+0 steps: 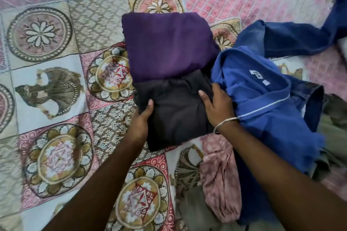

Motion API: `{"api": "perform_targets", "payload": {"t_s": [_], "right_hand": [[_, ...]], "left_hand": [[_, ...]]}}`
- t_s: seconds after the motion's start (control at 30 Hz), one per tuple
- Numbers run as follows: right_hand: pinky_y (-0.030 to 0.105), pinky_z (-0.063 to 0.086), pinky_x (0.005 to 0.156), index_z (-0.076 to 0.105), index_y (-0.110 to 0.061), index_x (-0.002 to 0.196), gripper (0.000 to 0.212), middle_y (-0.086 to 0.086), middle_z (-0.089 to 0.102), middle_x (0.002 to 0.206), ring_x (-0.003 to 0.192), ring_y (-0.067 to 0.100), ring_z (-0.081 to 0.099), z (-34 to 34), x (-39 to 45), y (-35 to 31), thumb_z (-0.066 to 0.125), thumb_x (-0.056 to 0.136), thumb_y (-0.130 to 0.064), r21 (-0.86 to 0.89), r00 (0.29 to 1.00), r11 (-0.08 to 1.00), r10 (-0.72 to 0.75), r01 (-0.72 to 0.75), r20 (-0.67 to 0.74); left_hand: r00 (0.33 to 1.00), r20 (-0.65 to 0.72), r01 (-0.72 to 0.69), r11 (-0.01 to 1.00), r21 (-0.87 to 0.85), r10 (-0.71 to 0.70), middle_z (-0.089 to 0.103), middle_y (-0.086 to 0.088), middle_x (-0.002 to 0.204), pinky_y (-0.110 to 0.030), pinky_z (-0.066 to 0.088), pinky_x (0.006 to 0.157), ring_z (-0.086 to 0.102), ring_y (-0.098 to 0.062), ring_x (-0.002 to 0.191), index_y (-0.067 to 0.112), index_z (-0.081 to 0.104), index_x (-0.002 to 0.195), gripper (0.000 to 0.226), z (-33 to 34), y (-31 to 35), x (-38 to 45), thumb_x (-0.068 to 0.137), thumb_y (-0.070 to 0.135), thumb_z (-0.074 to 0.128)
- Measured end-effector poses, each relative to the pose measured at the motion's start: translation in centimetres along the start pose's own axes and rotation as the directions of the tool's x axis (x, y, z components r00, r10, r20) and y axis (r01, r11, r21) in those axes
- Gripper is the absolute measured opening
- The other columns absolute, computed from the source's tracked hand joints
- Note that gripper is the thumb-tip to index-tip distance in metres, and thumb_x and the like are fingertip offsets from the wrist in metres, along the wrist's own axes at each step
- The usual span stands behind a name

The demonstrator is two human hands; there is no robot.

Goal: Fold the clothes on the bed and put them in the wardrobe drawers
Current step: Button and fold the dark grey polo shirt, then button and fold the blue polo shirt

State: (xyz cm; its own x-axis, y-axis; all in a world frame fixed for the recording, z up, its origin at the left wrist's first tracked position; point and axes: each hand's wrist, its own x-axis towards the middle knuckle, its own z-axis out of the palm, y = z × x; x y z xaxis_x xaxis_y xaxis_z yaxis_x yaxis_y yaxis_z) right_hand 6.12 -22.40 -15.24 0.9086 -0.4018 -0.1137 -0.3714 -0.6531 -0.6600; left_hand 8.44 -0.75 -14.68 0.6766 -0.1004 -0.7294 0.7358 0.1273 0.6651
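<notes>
Patterned bedspread [47, 84], hands on dark garment [176, 110].

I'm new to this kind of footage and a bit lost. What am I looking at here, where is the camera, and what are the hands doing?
There is no machine here: a person wears a camera on the head, looking down at their own arms. Below is a bed with a patterned bedspread. In the middle lies a folded dark garment, with a folded purple garment beyond it. The left hand grips the dark garment's left edge, and the right hand grips its right edge. To the right lie unfolded clothes: a blue shirt, a darker blue garment and a pink patterned cloth.
</notes>
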Motion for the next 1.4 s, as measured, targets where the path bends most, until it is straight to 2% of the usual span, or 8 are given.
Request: {"api": "perform_targets", "payload": {"t_s": [0.23, 0.37, 0.53, 0.7, 0.87, 0.97, 1.07, 1.4], "right_hand": [[0.042, 0.051, 0.078, 0.047, -0.017, 0.141, 0.040, 0.023, 0.064, 0.116, 0.100, 0.042, 0.062, 0.5, -1.5, 0.7, 0.041, 0.103, -0.029, -0.166, 0.989, 0.986, -0.030, 0.006, -0.143], [0.043, 0.052, 0.057, 0.056, -0.020, 0.136, 0.043, 0.022, 0.064, 0.092, 0.075, 0.043, 0.063, 1.0, -1.8, 0.6, 0.038, 0.100, -0.034, -0.287, 0.985, 0.958, -0.055, 0.005, -0.165], [0.042, 0.053, 0.073, 0.055, -0.015, 0.133, 0.040, 0.019, 0.065, 0.113, 0.096, 0.040, 0.063, -0.1, -2.4, -0.3, 0.046, 0.100, -0.036, -0.231, 0.982, 0.973, -0.041, -0.003, -0.185], [0.044, 0.049, 0.075, 0.066, -0.013, 0.114, 0.028, 0.017, 0.059, 0.105, 0.095, 0.037, 0.057, -6.2, -4.4, -0.9, 0.062, 0.089, -0.025, -0.381, 0.830, 0.924, -0.204, -0.012, -0.520], [0.053, 0.038, 0.091, 0.031, -0.017, 0.150, 0.101, 0.021, 0.039, 0.142, 0.121, 0.043, 0.043, -11.7, -3.0, -0.1, 0.072, 0.071, -0.066, -0.186, 0.692, 0.775, 0.394, -0.604, -0.605], [0.053, 0.044, 0.092, 0.043, -0.008, 0.143, 0.090, 0.025, 0.052, 0.136, 0.120, 0.045, 0.051, -13.7, -2.5, 1.3, 0.079, 0.073, -0.052, 0.120, 0.618, 0.713, 0.668, -0.690, -0.415], [0.039, 0.038, 0.069, 0.064, 0.000, 0.106, 0.033, 0.028, 0.064, 0.106, 0.096, 0.044, 0.062, -15.8, -4.5, 0.7, 0.068, 0.090, -0.029, 0.167, 0.657, 0.811, 0.559, -0.561, -0.505], [0.013, 0.027, 0.054, 0.044, -0.024, 0.085, 0.009, -0.018, 0.041, 0.064, 0.055, -0.007, 0.040, -27.5, -18.1, -14.2, 0.047, 0.094, -0.025, 0.136, 0.747, 0.932, -0.176, 0.337, -0.641]], "left_hand": [[0.989, -0.137, -0.014, 0.943, 0.331, 0.063, 0.067, -0.001, 0.125, -0.044, 0.044, 0.107, 0.062, -0.024, 0.114, 0.027, 0.062, 0.130, 0.091, 0.0, 0.0, 0.5, 0.066, 0.090, 0.049], [0.946, -0.281, 0.004, 0.862, 0.507, 0.161, 0.066, -0.010, 0.120, -0.042, 0.045, 0.098, 0.060, -0.032, 0.111, 0.018, 0.063, 0.123, 0.063, 0.6, -0.3, -0.5, 0.091, 0.069, 0.045], [0.769, -0.405, -0.105, 0.724, 0.682, 0.494, 0.057, -0.012, 0.105, -0.040, 0.042, 0.085, 0.054, -0.032, 0.100, 0.008, 0.048, 0.103, 0.048, 0.9, -0.2, -1.1, 0.088, 0.051, 0.064], [0.780, -0.315, -0.104, 0.608, 0.787, 0.541, 0.050, -0.015, 0.111, -0.041, 0.038, 0.086, 0.048, -0.034, 0.105, 0.012, 0.045, 0.096, 0.032, 2.0, 0.2, -2.9, 0.087, 0.031, 0.068], [0.836, -0.158, -0.148, 0.492, 0.858, 0.526, 0.052, -0.007, 0.110, -0.044, 0.047, 0.087, 0.052, -0.030, 0.102, 0.017, 0.053, 0.104, 0.027, 4.2, 0.7, -7.0, 0.086, 0.033, 0.066], [0.885, 0.006, -0.208, 0.383, 0.900, 0.466, 0.053, 0.002, 0.101, -0.041, 0.048, 0.082, 0.054, -0.021, 0.096, 0.022, 0.059, 0.101, 0.019, 5.5, 0.8, -10.0, 0.089, 0.036, 0.062], [0.912, 0.152, -0.284, 0.317, 0.905, 0.381, 0.057, 0.003, 0.098, -0.041, 0.051, 0.081, 0.058, -0.023, 0.096, 0.024, 0.062, 0.097, 0.016, 6.8, 1.3, -13.3, 0.088, 0.036, 0.060], [0.751, 0.493, -0.616, 0.197, 0.763, 0.440, 0.044, -0.002, 0.145, -0.046, 0.045, 0.092, 0.048, -0.029, 0.126, 0.020, 0.037, 0.142, 0.060, 11.0, 8.1, -24.2, 0.087, 0.024, 0.059]]}}
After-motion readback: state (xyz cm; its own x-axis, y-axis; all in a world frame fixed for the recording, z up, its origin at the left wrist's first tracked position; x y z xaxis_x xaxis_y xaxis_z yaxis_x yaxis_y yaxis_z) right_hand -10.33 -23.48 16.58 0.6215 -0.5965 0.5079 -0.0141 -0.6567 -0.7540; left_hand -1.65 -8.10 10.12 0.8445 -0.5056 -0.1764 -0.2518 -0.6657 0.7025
